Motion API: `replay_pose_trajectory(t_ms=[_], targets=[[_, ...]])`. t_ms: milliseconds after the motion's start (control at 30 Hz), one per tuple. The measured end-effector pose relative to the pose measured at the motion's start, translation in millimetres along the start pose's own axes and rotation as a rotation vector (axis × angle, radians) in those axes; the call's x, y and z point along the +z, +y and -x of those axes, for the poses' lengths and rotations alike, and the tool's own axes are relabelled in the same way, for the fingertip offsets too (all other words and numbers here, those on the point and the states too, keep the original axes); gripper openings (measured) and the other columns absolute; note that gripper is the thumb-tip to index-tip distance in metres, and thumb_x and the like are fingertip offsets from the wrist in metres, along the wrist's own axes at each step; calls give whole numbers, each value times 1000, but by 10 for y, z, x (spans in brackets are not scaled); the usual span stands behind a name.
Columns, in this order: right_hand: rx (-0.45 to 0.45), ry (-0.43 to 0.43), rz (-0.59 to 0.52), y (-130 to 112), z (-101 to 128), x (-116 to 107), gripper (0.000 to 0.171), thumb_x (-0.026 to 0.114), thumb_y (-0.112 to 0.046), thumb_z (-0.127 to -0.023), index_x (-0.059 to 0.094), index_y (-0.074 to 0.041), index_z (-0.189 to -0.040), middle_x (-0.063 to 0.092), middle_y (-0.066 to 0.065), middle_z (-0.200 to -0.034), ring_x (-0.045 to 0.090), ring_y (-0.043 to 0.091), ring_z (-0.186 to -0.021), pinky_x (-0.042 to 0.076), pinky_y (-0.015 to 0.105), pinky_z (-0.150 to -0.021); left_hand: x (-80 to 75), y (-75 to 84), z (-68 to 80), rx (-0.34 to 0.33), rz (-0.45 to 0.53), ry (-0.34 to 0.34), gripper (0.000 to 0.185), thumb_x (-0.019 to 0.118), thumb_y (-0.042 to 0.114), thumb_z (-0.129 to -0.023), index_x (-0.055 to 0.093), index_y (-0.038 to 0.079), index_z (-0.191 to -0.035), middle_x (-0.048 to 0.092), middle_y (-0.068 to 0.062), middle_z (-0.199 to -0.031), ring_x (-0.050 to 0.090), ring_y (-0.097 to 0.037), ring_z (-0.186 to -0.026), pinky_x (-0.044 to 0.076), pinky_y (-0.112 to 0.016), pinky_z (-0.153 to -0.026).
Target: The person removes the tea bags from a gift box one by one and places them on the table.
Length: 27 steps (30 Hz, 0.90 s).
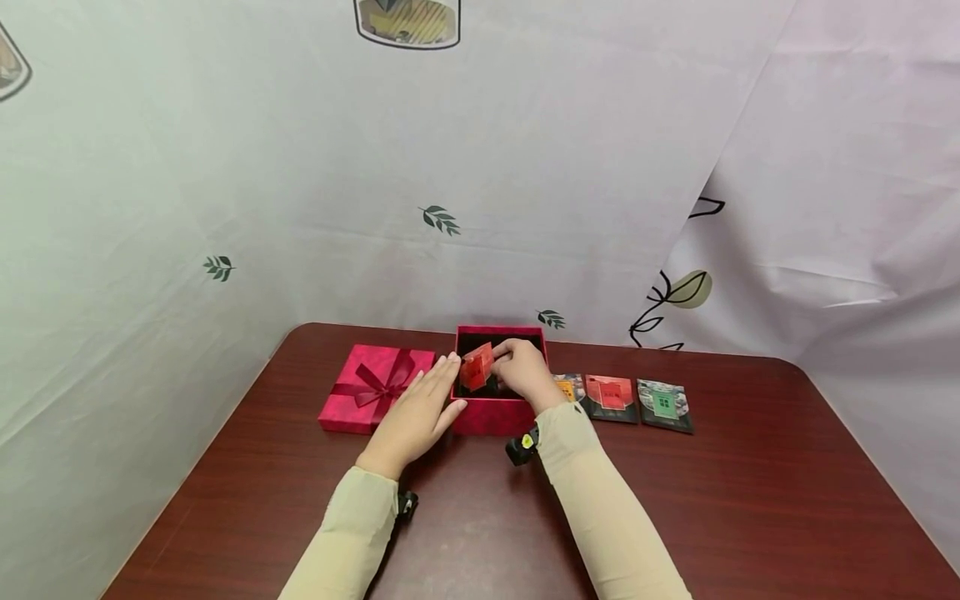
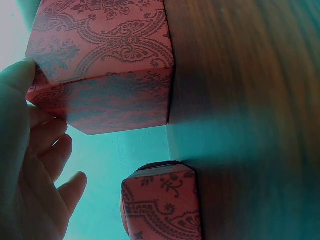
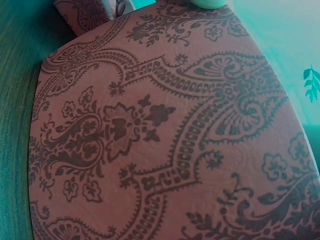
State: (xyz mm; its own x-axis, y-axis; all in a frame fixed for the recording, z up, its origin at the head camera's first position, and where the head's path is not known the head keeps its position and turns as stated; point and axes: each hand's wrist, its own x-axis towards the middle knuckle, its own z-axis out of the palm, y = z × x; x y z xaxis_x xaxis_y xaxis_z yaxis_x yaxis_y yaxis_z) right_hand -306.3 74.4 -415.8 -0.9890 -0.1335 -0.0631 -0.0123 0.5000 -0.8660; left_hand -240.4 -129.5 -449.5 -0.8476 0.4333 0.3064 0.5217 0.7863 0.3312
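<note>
On a dark reddish-brown wooden table stands an open square red gift box with a black lining, and the person's right hand reaches over its rim, fingers curled and pinching a small red packet that is held tilted above the box's interior — not lying on the lining. The left hand rests flat with its fingers straight and relaxed, gripping nothing; its fingertips touch the left wall of the box, while the palm lies partly over the red box lid with a dark red ribbon bow, which sits just beside the box on that side. In the left wrist view the paisley-patterned wall of the box fills the upper frame, with the fingers loosely spread beside it. The right wrist view shows little more than the same patterned red surface up close. To the right of the box three more small packets lie in a row on the table — an orange one partly hidden behind the right wrist, a red one, and a green one. Both forearms wear pale beige sleeves.
</note>
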Motion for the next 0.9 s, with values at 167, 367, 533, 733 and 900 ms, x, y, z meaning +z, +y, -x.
replay_pose_trajectory(t_ms=[167,367,533,733,900], targets=[[-38,39,22,-24,23,0,20,63,-6,-97,68,-1,-115,72,11,-92,68,24,-69,59,36,-67,2,-7,1,-10,-3,-7,70,55,39,-104,29,6,-160,29,-11,-165,24,-26,-153,24,-50,-122],[-101,87,55,-39,48,0,22,61,-6,-98,69,-3,-119,71,9,-99,66,18,-69,58,34,-67,11,-20,10,-7,7,-3,71,56,39,-104,28,6,-160,28,-12,-165,25,-28,-153,24,-52,-122],[-171,150,92,-53,82,-11,23,61,-4,-96,71,-4,-117,72,8,-99,68,20,-81,58,37,-74,15,-18,25,-4,12,1,72,57,39,-103,28,6,-160,29,-12,-165,25,-27,-153,24,-51,-122],[-245,227,79,-82,178,-120,25,63,-3,-94,72,-5,-117,72,9,-100,68,24,-88,58,40,-77,23,-23,26,-6,18,5,71,57,38,-104,29,7,-160,29,-11,-165,24,-27,-153,24,-51,-122],[-265,263,1,-79,314,-295,28,64,-2,-94,71,-3,-121,71,13,-103,67,25,-85,57,36,-71,17,-23,11,-4,7,3,71,58,38,-103,29,6,-160,30,-12,-165,25,-28,-153,25,-52,-121]])
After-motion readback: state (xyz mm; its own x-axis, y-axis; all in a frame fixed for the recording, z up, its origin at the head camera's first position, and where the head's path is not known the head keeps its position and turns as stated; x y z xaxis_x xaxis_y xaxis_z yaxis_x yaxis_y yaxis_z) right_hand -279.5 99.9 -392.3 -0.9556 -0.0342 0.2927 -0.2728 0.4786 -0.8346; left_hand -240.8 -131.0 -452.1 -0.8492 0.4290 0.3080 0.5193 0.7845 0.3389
